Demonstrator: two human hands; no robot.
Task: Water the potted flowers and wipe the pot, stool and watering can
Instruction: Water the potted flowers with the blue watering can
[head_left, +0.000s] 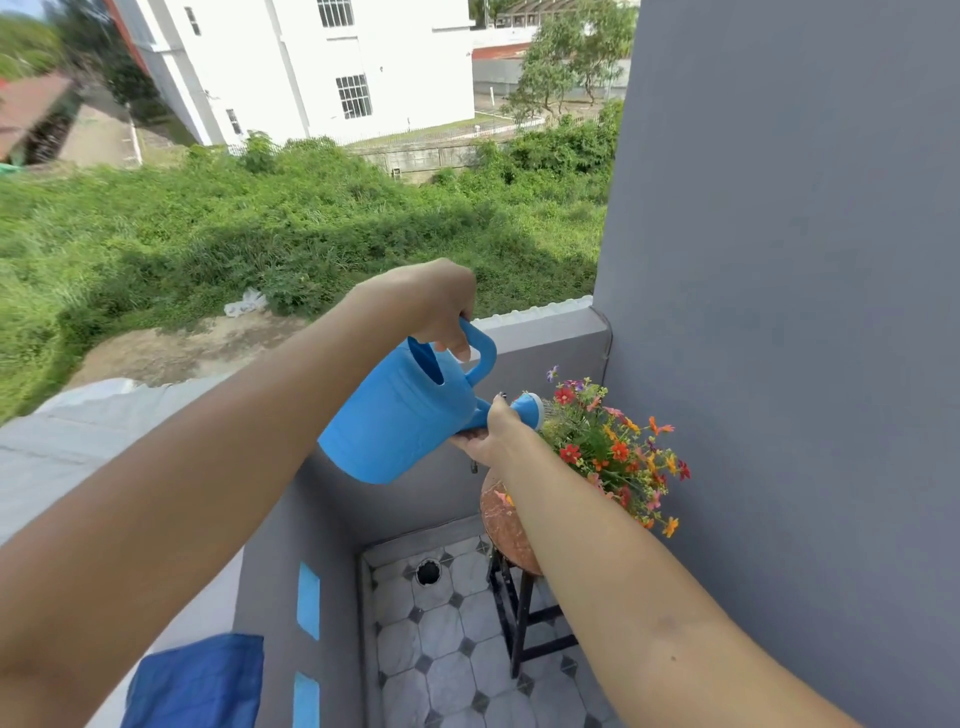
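Nearest the camera, a blue cloth (200, 680) is seen draped over the grey parapet (291, 587) at lower left, with small blue panels set into the inner wall. Below lies the tiled balcony floor (447, 644), a round drain hole (428, 572) in it. The black-legged stool (511, 530) is placed in the corner against the grey wall (789, 260), its reddish round seat partly covered by the right forearm. On it the potted flowers (613, 452) are spread, red, orange and pink blooms leaning toward the wall; the pot itself is hidden.

Above the stool, the blue watering can (400, 415) is held tilted, its rose head right at the blossoms. The spout is supported from underneath by the right hand (485, 439), fingers curled around it. The handle is gripped from above by the left hand (434, 306), fingers closed tightly round the loop.

Beyond the parapet, rough green scrub, a patch of bare earth and a white building (311, 67) are taken in.
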